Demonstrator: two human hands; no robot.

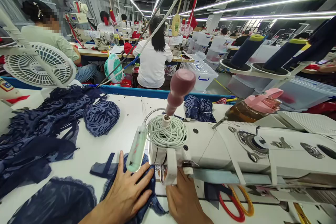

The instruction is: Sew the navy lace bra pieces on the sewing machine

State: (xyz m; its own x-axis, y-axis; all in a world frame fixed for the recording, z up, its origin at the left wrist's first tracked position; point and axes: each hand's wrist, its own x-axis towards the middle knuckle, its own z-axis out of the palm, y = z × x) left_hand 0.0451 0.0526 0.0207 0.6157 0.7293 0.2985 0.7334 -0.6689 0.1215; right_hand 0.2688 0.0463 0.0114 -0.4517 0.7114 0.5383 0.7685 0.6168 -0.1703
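My left hand (131, 189) lies with its fingers spread on a navy lace bra cup (151, 201), pressing it to the white table beside the needle area of a sewing machine (210, 143). Close to the machine's presser foot is my right hand (182, 192); its fingertips are hidden behind the machine head, so what they touch does not show. A dark strip of sheer fabric (105, 168) sticks out at the cup's left. Another navy lace piece (63, 199) lies near the front edge, and one more lace cup (102, 117) rests farther back.
Navy fabric pieces (34, 129) are heaped at the left, below a white fan (39, 64). Scissors (237, 203) with red and yellow handles lie right of my right hand. A bottle (254, 106) and thread cones (246, 52) stand behind the machine. Other people sit at machines beyond.
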